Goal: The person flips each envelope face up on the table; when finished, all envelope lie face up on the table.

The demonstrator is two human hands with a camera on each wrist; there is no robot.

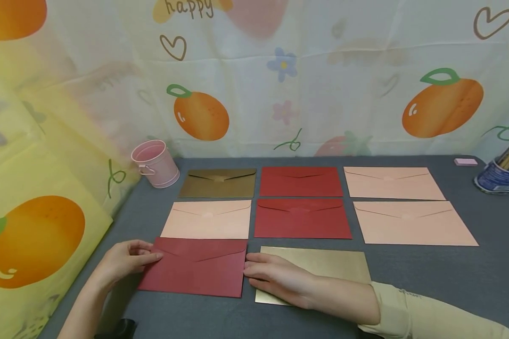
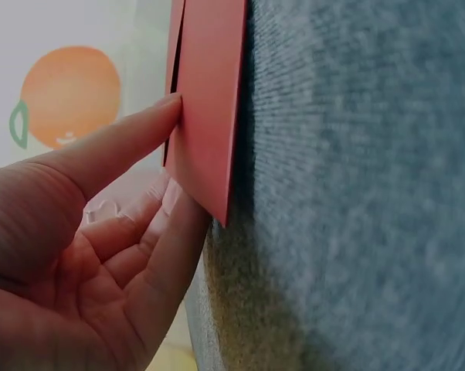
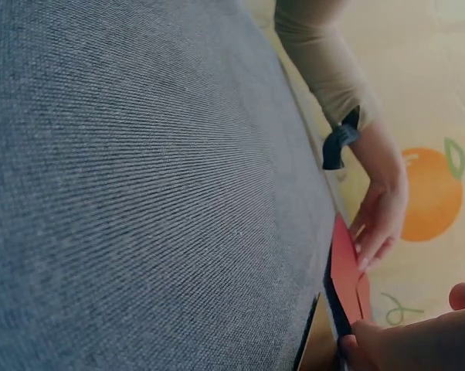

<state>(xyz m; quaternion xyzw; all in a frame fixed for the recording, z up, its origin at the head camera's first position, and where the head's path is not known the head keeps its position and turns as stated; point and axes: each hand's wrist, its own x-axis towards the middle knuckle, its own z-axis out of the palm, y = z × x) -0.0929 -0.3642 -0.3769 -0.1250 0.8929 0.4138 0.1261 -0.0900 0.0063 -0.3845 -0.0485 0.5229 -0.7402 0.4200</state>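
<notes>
A red envelope [image 1: 195, 268], flap side up, lies between the two hands in the front row. My left hand [image 1: 127, 261] pinches its left edge, and the left wrist view has the thumb [image 2: 132, 139] on top with fingers curled underneath. At the opposite edge my right hand [image 1: 284, 278] holds the envelope by its right side with the fingertips. Under the right hand and forearm a gold envelope [image 1: 322, 261] is partly covered. In the right wrist view the red envelope [image 3: 347, 267] tilts slightly up from the table.
Behind are a brown envelope [image 1: 220, 186], two red envelopes [image 1: 299, 183] in the middle column, and several pale pink envelopes [image 1: 407, 226]. A pink bucket [image 1: 154, 162] stands back left. At the right are a pencil holder [image 1: 498, 176] and a pink eraser [image 1: 465, 162].
</notes>
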